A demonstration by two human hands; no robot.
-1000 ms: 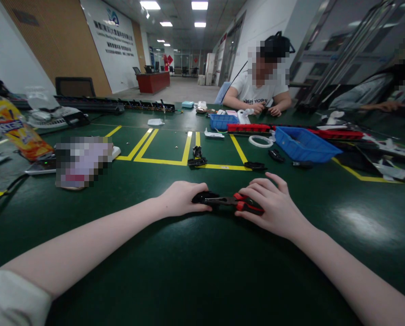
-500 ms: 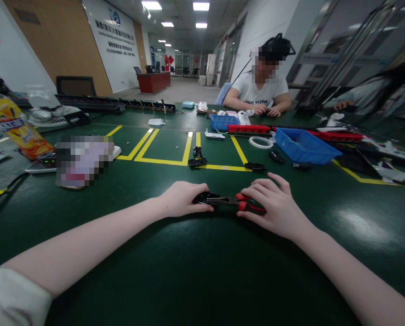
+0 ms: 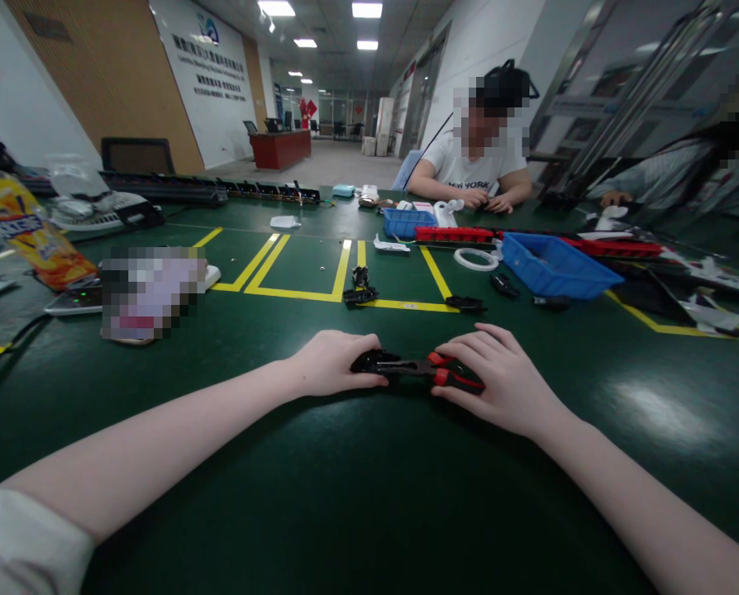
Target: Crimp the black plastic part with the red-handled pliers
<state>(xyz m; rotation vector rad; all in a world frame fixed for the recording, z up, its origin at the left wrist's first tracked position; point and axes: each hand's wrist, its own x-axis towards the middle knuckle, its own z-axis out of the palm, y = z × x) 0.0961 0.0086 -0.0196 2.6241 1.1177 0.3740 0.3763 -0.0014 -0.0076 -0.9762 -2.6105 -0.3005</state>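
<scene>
Low over the green table, my left hand (image 3: pixel 338 364) is closed around a small black part (image 3: pixel 373 361), much of it hidden by my fingers. Red-and-black handled pliers (image 3: pixel 441 368) are gripped in my right hand (image 3: pixel 497 376), which has its thumb and fingers on the handles. The pliers' dark jaws point left and reach the black part; whether they bite on it I cannot tell. Beyond my hands, several black plastic pieces (image 3: pixel 360 295) lie by the yellow tape, with another black piece (image 3: pixel 466 304) to their right.
A blue bin (image 3: pixel 559 266) stands back right, beside a white ring of tape (image 3: pixel 476 259) and red strips (image 3: pixel 455 235). On the left are a phone (image 3: pixel 152 293) and an orange drink bottle (image 3: pixel 31 227). A co-worker (image 3: pixel 478 165) sits across the table (image 3: pixel 369 496).
The right hand's raised fingers have shifted slightly left and lowered onto the pliers. The left hand and the black part stay almost in place.
</scene>
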